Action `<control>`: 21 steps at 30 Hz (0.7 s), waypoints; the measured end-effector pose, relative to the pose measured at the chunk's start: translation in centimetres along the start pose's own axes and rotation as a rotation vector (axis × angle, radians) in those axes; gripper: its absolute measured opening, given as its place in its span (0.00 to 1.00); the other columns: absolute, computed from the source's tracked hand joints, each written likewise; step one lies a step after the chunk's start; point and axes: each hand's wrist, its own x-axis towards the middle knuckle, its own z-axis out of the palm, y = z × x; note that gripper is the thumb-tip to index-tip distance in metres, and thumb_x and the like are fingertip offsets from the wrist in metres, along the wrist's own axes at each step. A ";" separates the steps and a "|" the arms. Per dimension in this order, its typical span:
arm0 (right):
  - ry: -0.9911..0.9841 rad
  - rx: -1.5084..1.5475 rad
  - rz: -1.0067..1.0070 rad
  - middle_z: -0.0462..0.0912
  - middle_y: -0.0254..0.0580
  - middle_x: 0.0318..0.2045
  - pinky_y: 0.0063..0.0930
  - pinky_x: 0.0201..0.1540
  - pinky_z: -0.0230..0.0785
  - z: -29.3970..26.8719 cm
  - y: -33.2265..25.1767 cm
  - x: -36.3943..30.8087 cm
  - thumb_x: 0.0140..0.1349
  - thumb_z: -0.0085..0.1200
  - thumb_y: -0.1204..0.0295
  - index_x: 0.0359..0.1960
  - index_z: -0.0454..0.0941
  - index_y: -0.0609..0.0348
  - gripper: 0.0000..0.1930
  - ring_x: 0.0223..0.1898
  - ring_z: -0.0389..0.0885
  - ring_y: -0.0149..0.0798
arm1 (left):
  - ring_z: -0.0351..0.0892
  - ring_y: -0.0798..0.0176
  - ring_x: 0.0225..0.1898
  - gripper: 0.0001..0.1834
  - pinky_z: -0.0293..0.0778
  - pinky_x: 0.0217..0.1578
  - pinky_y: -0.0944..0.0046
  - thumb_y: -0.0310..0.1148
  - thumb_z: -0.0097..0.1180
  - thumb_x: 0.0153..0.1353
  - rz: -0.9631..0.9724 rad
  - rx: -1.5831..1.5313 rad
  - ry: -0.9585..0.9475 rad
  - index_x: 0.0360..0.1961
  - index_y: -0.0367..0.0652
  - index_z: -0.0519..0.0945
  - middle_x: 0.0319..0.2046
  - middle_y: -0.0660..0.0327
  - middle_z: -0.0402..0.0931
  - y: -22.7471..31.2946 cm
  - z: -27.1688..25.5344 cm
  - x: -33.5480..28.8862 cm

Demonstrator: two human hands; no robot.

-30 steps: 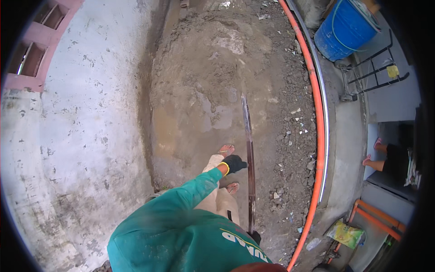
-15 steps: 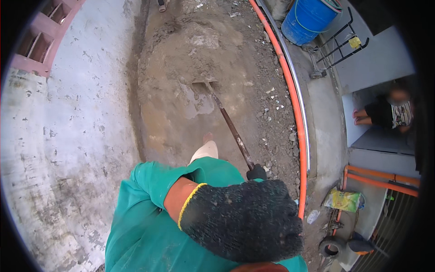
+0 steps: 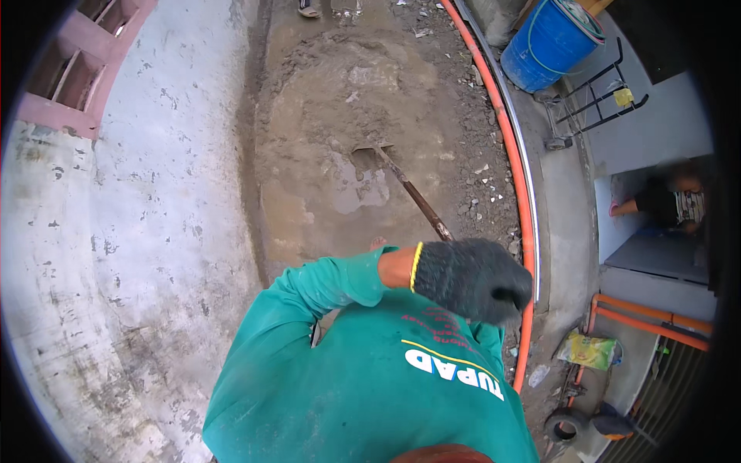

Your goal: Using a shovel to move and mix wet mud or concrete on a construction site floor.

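A hoe (image 3: 421, 199) slants across the middle. Its wide blade (image 3: 373, 148) sits in the wet grey-brown mud (image 3: 309, 208), beside a shallow puddle (image 3: 359, 189). My left hand (image 3: 467, 279), in a dark knit glove with a yellow cuff, reaches across my green shirt (image 3: 355, 386). Its fingers are curled closed around the upper end of the hoe's wooden handle, and the glove covers that part of the handle. My right hand is hidden from view behind the left glove and shirt.
A peeling white wall (image 3: 170, 154) bounds the left. Along the right run stony rubble and an orange pipe (image 3: 509, 147). Beyond stand a blue drum (image 3: 548, 46), a hand truck (image 3: 594, 108) and a tire (image 3: 566, 424). A person (image 3: 664, 204) is in a doorway; another's foot (image 3: 309, 11) shows at the far end.
My left hand has moved forward and away from the camera along the handle. My right glove, visible on the handle before, is now covered. The scene has shifted right and slightly down.
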 end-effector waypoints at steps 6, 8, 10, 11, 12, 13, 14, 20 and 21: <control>0.126 0.032 -0.111 0.83 0.56 0.34 0.47 0.42 0.74 -5.8 -7.8 3.5 0.46 0.64 0.63 0.39 0.78 0.60 0.19 0.39 0.82 0.57 | 0.79 0.48 0.37 0.16 0.74 0.40 0.52 0.44 0.56 0.56 -0.780 0.604 0.646 0.40 0.46 0.81 0.34 0.54 0.77 -29.7 2.7 -20.1; 0.131 0.027 -0.110 0.82 0.57 0.31 0.49 0.40 0.74 -7.3 -9.0 4.7 0.47 0.64 0.62 0.36 0.79 0.60 0.18 0.37 0.82 0.58 | 0.80 0.50 0.36 0.18 0.75 0.37 0.52 0.44 0.59 0.53 -1.040 0.520 0.565 0.39 0.44 0.81 0.32 0.54 0.79 -31.1 3.4 -25.4; 0.146 0.016 -0.148 0.82 0.58 0.30 0.49 0.39 0.73 -9.1 -9.9 5.8 0.48 0.63 0.61 0.34 0.79 0.60 0.16 0.36 0.82 0.59 | 0.81 0.51 0.30 0.17 0.75 0.33 0.50 0.44 0.59 0.53 -1.109 0.358 0.619 0.37 0.43 0.80 0.29 0.54 0.80 -33.9 5.6 -32.5; 0.161 0.002 -0.202 0.81 0.59 0.29 0.50 0.38 0.73 -10.0 -10.4 6.6 0.49 0.62 0.61 0.32 0.79 0.60 0.16 0.35 0.81 0.59 | 0.81 0.51 0.27 0.16 0.74 0.31 0.49 0.45 0.59 0.54 -1.070 0.298 0.706 0.36 0.43 0.79 0.28 0.53 0.80 -36.5 7.6 -36.7; 0.155 -0.039 -0.179 0.81 0.60 0.29 0.51 0.37 0.72 -10.6 -10.4 7.7 0.51 0.60 0.59 0.31 0.79 0.60 0.16 0.35 0.81 0.59 | 0.80 0.52 0.25 0.15 0.73 0.29 0.50 0.45 0.58 0.56 -1.074 0.508 0.458 0.36 0.44 0.79 0.29 0.54 0.81 -37.5 8.3 -38.8; 0.152 -0.036 -0.178 0.81 0.60 0.29 0.51 0.37 0.72 -11.2 -10.2 9.0 0.51 0.60 0.59 0.31 0.79 0.60 0.16 0.35 0.81 0.59 | 0.80 0.53 0.23 0.14 0.72 0.28 0.50 0.45 0.56 0.58 -1.062 0.712 0.205 0.35 0.45 0.79 0.30 0.54 0.81 -38.0 9.0 -40.7; 0.160 -0.062 -0.234 0.81 0.58 0.28 0.49 0.37 0.72 -12.1 -10.3 10.4 0.50 0.62 0.57 0.31 0.80 0.61 0.18 0.34 0.81 0.58 | 0.80 0.53 0.25 0.14 0.71 0.28 0.51 0.45 0.56 0.59 -0.987 0.453 0.400 0.36 0.46 0.78 0.30 0.55 0.81 -39.4 12.0 -44.5; 0.389 -0.035 -0.432 0.82 0.54 0.26 0.45 0.36 0.72 -14.6 -8.6 16.7 0.50 0.64 0.54 0.37 0.80 0.59 0.21 0.33 0.82 0.53 | 0.78 0.53 0.29 0.15 0.67 0.27 0.55 0.44 0.54 0.62 -1.863 -0.965 1.149 0.42 0.46 0.75 0.34 0.56 0.78 -36.1 11.7 -34.6; 0.368 -0.015 -0.459 0.82 0.54 0.26 0.45 0.36 0.72 -15.9 -9.2 17.7 0.50 0.64 0.54 0.37 0.80 0.59 0.21 0.33 0.82 0.53 | 0.78 0.53 0.29 0.15 0.67 0.27 0.55 0.44 0.54 0.62 -1.877 -0.964 1.190 0.42 0.46 0.75 0.34 0.56 0.78 -35.8 11.4 -34.2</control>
